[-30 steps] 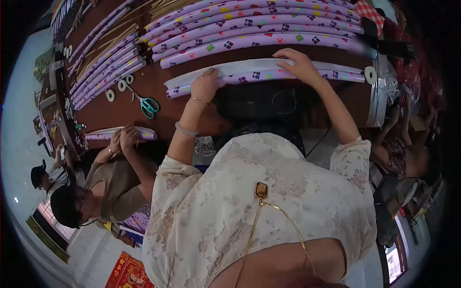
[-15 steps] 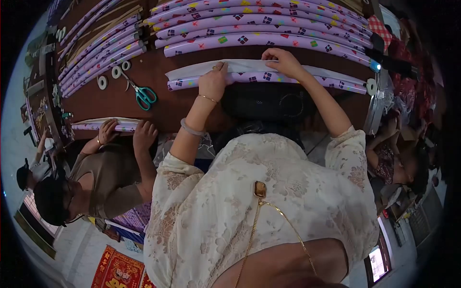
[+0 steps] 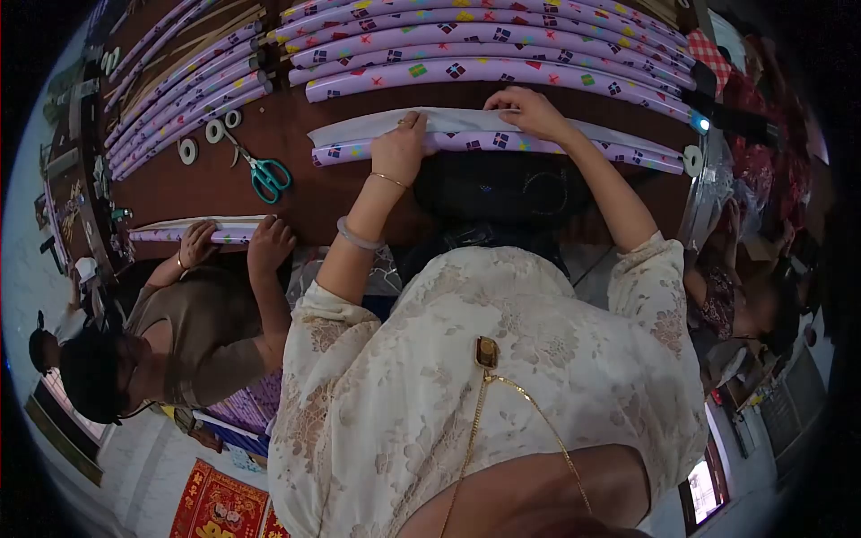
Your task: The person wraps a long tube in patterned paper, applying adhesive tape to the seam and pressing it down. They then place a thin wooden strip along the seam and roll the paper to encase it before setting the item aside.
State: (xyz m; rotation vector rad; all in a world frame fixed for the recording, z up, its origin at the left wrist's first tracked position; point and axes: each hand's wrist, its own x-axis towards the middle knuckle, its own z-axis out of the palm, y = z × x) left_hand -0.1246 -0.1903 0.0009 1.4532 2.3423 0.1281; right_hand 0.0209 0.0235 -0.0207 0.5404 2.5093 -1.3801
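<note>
In front of me on the brown table lies a roll of purple wrapping paper with small printed gift shapes. Along its far side a loose flap shows the white back of the paper. My left hand, ringed and with a bracelet and bangle at the wrist, is closed on the flap left of the middle. Further right, my right hand holds the flap's far edge with bent fingers. A black rounded object sits just below the roll.
Several finished purple rolls lie across the back, with more rolls at the left. Teal-handled scissors and tape rings rest left of my roll. A co-worker handles another roll at the left. Another tape ring stands at the right edge.
My right hand has shifted slightly left and up along the flap. My left hand stays in nearly the same place. The co-worker's hands have barely moved.
</note>
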